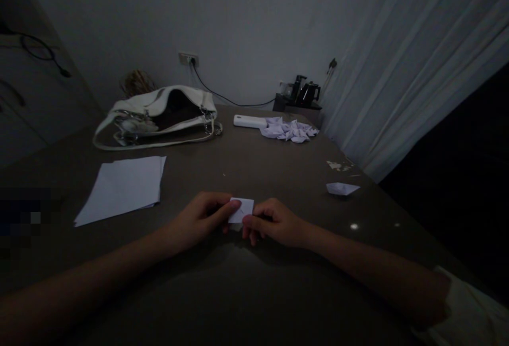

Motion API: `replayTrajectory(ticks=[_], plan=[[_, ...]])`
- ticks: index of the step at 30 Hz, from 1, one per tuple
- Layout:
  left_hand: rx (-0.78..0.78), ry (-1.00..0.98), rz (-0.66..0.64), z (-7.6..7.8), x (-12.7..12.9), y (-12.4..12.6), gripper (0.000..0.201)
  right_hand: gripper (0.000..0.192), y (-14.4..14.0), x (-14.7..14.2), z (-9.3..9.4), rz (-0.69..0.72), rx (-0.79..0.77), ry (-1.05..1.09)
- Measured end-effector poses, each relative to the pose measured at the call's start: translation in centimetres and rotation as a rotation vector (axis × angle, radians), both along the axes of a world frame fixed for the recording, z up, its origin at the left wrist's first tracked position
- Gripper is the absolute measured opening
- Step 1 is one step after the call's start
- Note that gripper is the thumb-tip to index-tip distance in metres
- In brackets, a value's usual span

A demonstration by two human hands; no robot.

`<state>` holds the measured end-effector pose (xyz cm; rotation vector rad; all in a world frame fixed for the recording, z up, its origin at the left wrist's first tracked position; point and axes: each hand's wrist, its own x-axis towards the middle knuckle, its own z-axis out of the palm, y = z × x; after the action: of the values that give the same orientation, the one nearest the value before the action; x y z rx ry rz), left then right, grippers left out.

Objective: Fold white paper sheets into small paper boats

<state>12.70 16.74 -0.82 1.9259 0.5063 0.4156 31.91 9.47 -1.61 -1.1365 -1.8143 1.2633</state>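
Between my two hands is a small folded piece of white paper [247,206], roughly square, held just over the dark table. My left hand [207,215] pinches its left side, thumb on top. At the lower right corner, my right hand [274,222] grips it between thumb and curled fingers. The undersides of the fingers are partly hidden. A folded paper boat [342,189] sits on the table to the right of my right hand. Left of my left hand lies a stack of white paper sheets [123,187].
A white handbag [159,105] stands open at the back left. Beside it are a white-handled object [249,121] and a pile of folded papers [290,130]. Paper scraps [338,166] lie near the right table edge. A black kettle [309,93] stands behind, by the curtain [382,70].
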Motion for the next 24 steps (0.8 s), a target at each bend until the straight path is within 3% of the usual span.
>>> replayTrajectory(ticks=[4, 12, 18, 24], plan=[[-0.051, -0.019, 0.001, -0.01, -0.02, -0.14, 0.04, 0.04, 0.07, 0.16, -0.05, 0.029, -0.005, 0.013], [0.07, 0.045, -0.097, 0.19, 0.18, -0.12, 0.043, 0.041, -0.04, 0.47, -0.46, 0.081, 0.01, -0.025], [0.179, 0.095, -0.222, -0.29, -0.16, -0.34, 0.042, 0.046, 0.02, 0.13, -0.57, 0.035, 0.1, -0.017], [0.142, 0.076, -0.197, -0.07, -0.03, -0.34, 0.038, 0.046, -0.09, 0.02, -0.59, -0.083, 0.15, -0.039]])
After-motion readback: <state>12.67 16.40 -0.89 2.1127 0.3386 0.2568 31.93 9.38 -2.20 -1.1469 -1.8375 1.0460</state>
